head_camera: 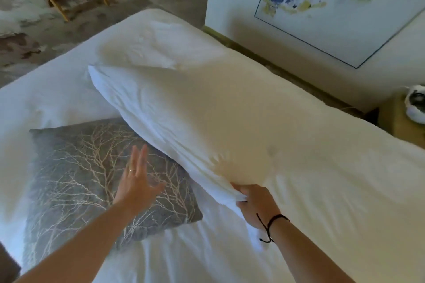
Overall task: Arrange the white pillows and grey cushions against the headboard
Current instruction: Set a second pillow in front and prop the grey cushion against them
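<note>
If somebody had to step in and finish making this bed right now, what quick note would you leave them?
Right hand: grips the near corner of the white pillow, which is lifted at an angle and overlaps the grey cushion.
Left hand: open, fingers straight, over the grey cushion, holding nothing.
Grey cushion: lies flat on the bed, away from the wall side.
A second white pillow lies further along the bed.
Done: nothing visibly set in its final place.
Left: stand the pillows at the head of the bed, then prop the grey cushion in front.
</note>
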`<state>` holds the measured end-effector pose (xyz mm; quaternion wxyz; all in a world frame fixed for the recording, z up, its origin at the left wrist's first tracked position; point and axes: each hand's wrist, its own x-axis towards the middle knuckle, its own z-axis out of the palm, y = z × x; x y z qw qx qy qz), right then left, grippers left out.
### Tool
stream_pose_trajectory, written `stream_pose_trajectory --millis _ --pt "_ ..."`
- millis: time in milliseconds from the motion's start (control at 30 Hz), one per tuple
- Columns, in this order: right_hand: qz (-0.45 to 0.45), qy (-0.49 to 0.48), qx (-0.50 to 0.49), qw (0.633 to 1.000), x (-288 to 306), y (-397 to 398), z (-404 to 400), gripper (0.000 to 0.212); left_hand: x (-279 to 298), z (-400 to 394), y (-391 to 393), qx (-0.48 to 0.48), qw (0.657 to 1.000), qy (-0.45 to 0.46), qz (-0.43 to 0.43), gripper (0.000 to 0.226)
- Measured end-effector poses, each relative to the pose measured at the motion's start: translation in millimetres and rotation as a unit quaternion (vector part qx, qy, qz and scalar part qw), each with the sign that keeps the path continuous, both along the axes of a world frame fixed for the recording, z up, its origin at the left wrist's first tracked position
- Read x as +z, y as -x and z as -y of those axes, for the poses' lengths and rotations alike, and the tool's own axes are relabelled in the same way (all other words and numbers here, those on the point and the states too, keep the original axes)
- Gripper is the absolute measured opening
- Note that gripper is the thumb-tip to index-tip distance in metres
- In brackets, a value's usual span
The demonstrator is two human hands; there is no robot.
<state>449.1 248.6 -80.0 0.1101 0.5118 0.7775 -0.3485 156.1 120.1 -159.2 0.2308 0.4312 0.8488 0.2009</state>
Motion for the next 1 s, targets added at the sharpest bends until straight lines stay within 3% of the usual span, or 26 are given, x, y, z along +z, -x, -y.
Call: stream_pose_trajectory --millis 67,200,300,400,467,533,633,733,800,900,1000 --pt "0.011 0.011 -0.002 1.0 17.3 -51.0 17.0 0.047 28.9 -8.0 -46.4 -0.12 0.984 -0.045 -0.12 0.118" --pt "0.019 0.015 -0.006 1.0 59.7 -159.4 52.2 0.044 72.8 -25.0 -151.7 -0.337 0.885 -0.012 -0.321 0.102" --pt "0.029 -0.008 -0.005 1.0 86.4 -241.5 78.4 0.045 99.2 -27.5 -221.8 -0.399 0.842 0.05 -0.359 0.09" --pt "0.071 -0.046 0.014 0.996 98.9 -315.2 99.9 0.046 119.7 -18.8 -290.8 -0.494 0.768 0.042 -0.405 0.038" --pt "0.089 -0.071 0.006 0.993 103.2 -358.4 111.8 0.047 129.3 -10.2 -336.8 -0.55 0.738 0.055 -0.388 0.022" --pt "0.095 -0.092 -0.027 0.991 111.1 -398.8 122.1 0.046 134.6 -0.4 -379.7 -0.561 0.744 0.1 -0.348 0.025" --pt "0.076 -0.154 -0.11 0.979 127.9 -456.9 131.5 0.043 147.6 4.5 -433.4 -0.551 0.772 0.087 -0.305 0.025" --pt "0.001 -0.28 -0.251 0.926 153.5 -506.6 127.1 0.039 180.5 -6.3 -483.7 -0.526 0.818 0.031 -0.233 0.024" --pt "0.021 -0.336 -0.298 0.893 173.0 -529.7 122.0 0.049 209.3 -21.7 -517.9 -0.5 0.848 -0.002 -0.178 0.022" --pt "-0.005 -0.316 -0.35 0.882 190.9 -543.6 130.2 0.079 252.6 -43.4 -567.5 -0.475 0.869 -0.036 -0.13 0.034" --pt "-0.204 -0.196 -0.4 0.872 193.3 -543.6 162.3 0.09 281.7 -56.8 -608.3 -0.422 0.903 -0.057 -0.065 0.044"
